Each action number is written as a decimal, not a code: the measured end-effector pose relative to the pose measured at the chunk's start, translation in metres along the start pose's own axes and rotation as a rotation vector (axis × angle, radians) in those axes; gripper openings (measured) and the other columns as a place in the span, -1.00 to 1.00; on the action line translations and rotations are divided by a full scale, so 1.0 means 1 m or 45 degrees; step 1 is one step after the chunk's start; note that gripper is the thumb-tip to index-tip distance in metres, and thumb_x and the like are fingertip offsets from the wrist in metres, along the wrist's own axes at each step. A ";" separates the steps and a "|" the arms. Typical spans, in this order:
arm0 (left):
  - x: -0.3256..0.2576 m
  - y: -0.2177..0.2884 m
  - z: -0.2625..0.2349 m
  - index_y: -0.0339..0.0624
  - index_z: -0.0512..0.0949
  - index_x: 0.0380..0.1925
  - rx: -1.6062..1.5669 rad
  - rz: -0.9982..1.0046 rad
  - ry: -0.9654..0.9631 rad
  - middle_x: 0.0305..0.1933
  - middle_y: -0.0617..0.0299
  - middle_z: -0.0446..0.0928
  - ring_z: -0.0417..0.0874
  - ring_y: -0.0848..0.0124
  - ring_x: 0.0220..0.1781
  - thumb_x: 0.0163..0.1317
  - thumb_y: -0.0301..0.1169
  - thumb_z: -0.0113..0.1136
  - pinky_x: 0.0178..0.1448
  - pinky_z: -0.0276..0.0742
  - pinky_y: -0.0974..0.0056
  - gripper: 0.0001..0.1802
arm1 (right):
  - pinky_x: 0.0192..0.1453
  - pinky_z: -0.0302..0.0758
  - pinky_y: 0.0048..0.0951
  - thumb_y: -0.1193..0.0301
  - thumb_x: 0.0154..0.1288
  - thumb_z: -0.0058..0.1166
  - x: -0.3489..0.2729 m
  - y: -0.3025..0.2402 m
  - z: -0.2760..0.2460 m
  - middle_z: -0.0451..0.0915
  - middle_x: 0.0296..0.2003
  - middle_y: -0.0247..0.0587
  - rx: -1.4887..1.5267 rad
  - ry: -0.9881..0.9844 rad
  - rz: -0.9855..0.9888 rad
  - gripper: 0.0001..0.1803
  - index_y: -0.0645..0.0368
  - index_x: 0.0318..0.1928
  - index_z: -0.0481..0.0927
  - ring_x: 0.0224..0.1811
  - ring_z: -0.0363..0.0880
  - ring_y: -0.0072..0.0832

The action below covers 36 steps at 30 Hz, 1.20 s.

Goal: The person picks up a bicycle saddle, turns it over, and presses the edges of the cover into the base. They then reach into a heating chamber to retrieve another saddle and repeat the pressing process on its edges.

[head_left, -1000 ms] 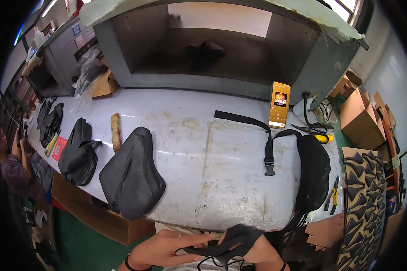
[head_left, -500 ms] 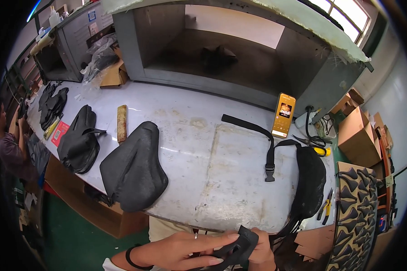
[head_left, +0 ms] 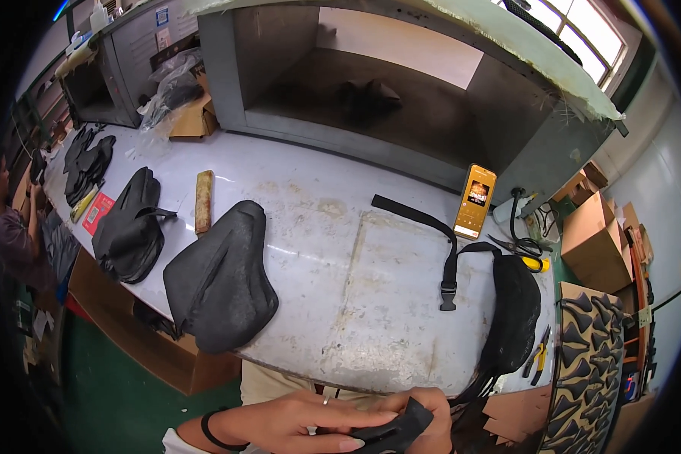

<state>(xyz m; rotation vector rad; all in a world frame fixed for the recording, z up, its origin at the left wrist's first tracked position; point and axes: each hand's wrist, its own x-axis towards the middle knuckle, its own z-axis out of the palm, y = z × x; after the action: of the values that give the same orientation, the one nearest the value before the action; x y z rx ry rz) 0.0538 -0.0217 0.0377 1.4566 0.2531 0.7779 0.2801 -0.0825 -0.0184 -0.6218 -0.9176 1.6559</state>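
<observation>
Below the table's near edge, my left hand [head_left: 295,424] and my right hand [head_left: 430,416] both hold one small black piece [head_left: 392,433] of soft material, close to my body. My left hand lies over its left side with a dark band on the wrist. My right hand grips its right end. A black bag [head_left: 511,318] with a long strap [head_left: 440,242] hangs over the table's edge just right of my hands. A stack of black shaped pieces [head_left: 221,276] lies on the table to the left.
The grey worktable [head_left: 356,287] also carries a second black pile [head_left: 129,227], a wooden block [head_left: 203,200], an upright phone [head_left: 475,200], scissors [head_left: 516,244] and pliers [head_left: 539,356]. A large open metal cabinet [head_left: 386,98] stands behind. Cardboard boxes [head_left: 594,234] sit at right. Another person [head_left: 15,234] sits at far left.
The view has tilted up and the table fills more of it. My hands with the black piece have sunk to the bottom edge and closed together over it.
</observation>
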 end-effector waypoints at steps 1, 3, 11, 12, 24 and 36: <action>0.000 0.001 -0.001 -0.27 0.50 0.19 -0.040 -0.052 -0.009 -0.46 0.21 0.56 0.44 0.54 -0.54 0.29 -0.47 0.23 -0.44 0.32 0.40 -0.55 | -0.10 0.59 -0.19 0.35 0.27 0.20 0.004 -0.002 -0.003 0.63 -0.14 0.29 -0.206 -0.108 -0.116 -0.64 0.52 -0.18 0.62 -0.16 0.68 -0.09; 0.003 0.001 -0.004 -0.27 0.51 0.19 0.002 -0.058 -0.045 -0.48 0.21 0.56 0.45 0.55 -0.54 0.29 -0.46 0.23 -0.44 0.32 0.40 -0.54 | -0.17 0.60 -0.25 0.38 0.27 0.22 0.009 -0.002 -0.006 0.65 -0.19 0.24 -0.311 -0.084 -0.220 -0.68 0.52 -0.22 0.63 -0.23 0.69 -0.16; -0.007 -0.020 -0.011 -0.06 0.01 0.48 0.192 -0.302 -0.500 -0.13 0.07 0.65 0.70 0.38 -0.06 0.24 -0.43 0.31 0.01 0.56 0.34 -0.10 | -0.40 0.57 -0.43 0.43 0.22 0.32 -0.009 0.020 -0.018 0.67 -0.44 -0.01 -0.451 0.157 -0.270 -0.75 0.42 -0.34 0.59 -0.47 0.66 -0.40; 0.003 -0.009 -0.005 -0.15 0.26 0.34 0.110 -0.181 -0.289 -0.31 0.13 0.61 0.59 0.46 -0.31 0.27 -0.44 0.26 -0.23 0.45 0.36 -0.35 | -0.40 0.57 -0.42 0.40 0.20 0.35 -0.010 0.023 -0.021 0.67 -0.44 -0.01 -0.397 0.165 -0.258 -0.72 0.40 -0.35 0.58 -0.47 0.66 -0.40; 0.007 0.003 0.000 -0.19 0.54 0.17 0.499 0.111 -0.136 -0.45 0.12 0.49 0.48 0.26 -0.59 0.25 -0.44 0.23 -0.47 0.39 0.24 -0.55 | -0.44 0.51 -0.48 0.21 0.03 0.48 -0.004 0.009 -0.015 0.64 -0.51 -0.09 -0.122 0.024 -0.022 -0.55 0.35 -0.39 0.55 -0.54 0.60 -0.46; 0.003 -0.012 0.013 -0.28 0.52 0.17 0.309 0.080 0.058 -0.42 0.07 0.57 0.50 0.30 -0.57 0.21 -0.48 0.29 -0.46 0.41 0.26 -0.51 | -0.41 0.52 -0.42 0.41 0.14 0.37 -0.003 0.013 0.020 0.62 -0.51 -0.03 -0.305 0.314 -0.285 -0.72 0.37 -0.37 0.55 -0.54 0.56 -0.40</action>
<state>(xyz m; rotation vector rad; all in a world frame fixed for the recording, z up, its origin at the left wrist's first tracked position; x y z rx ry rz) 0.0679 -0.0295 0.0296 1.6828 0.3475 0.8541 0.2582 -0.0919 -0.0179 -0.8339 -0.9733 1.2490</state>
